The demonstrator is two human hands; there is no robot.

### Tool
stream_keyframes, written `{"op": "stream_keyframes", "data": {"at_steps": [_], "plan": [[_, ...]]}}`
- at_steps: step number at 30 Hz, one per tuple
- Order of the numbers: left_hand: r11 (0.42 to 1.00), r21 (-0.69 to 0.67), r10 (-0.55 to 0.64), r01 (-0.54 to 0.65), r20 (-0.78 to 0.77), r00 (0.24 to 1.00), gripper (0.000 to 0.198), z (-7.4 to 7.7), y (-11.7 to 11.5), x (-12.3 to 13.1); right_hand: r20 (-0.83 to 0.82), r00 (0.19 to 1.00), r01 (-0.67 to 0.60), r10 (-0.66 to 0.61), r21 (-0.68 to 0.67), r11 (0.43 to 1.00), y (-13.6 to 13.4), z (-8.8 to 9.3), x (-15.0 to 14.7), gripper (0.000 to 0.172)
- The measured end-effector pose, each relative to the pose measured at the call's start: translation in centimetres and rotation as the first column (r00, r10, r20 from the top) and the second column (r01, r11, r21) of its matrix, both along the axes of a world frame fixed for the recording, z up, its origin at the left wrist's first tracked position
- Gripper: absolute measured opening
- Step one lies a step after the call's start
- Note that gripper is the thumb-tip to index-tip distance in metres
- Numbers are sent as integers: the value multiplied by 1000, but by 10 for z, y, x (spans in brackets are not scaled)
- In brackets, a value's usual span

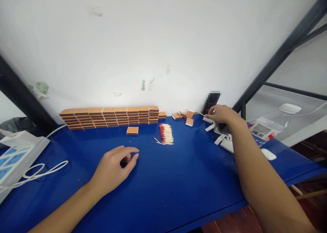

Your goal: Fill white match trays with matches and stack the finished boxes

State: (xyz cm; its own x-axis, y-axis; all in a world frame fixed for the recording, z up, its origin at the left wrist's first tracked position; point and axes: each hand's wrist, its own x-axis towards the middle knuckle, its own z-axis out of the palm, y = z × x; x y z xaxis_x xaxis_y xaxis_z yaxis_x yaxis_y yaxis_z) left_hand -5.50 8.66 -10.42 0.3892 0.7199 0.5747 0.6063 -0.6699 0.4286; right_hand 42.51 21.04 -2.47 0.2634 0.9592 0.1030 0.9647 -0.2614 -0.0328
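Observation:
My left hand point(114, 168) hovers over the blue table point(178, 185), thumb and forefinger apart, holding nothing. At the right, my right hand point(221, 114) reaches to white pieces point(208, 119) beside a dark phone-like object point(212, 102) against the wall; its fingertips are bent down and what they grip is too small to tell. A single matchbox point(132, 131) lies in front of a long wall of stacked matchboxes point(109, 117). Matches with red heads point(166, 134) form a neat pile to its right, a few loose at its lower left. Several loose matchboxes point(189, 121) lie near the wall.
A white power strip point(15, 156) with a looped white cable point(46, 171) occupies the left edge. On the right are a clear plastic bottle point(273, 122), a white mouse-like object point(268, 154) and a dark metal frame point(273, 66).

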Motion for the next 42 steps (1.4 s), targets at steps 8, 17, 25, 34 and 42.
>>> {"op": "stream_keyframes", "data": {"at_steps": [8,17,25,34,42], "plan": [[997,25,-78,79,-23,997,17,-2,-4,1,-129,991,-57,21,-281,958,-4,-4,-7,22],[989,55,-139,141,-33,990,16,-2,-5,3,-491,780,-525,389,-174,833,-76,1,-45,41],[978,83,-187,190,-44,981,17,2,-11,5,73,996,43,-48,68,997,-117,-51,-21,57],[971,116,-202,208,-62,977,16,3,-13,8,-254,928,-220,274,224,950,-140,-52,-66,23],[982,82,-165,172,-94,982,33,5,-16,7,-459,539,-683,707,253,685,-178,-45,-196,38]]}}
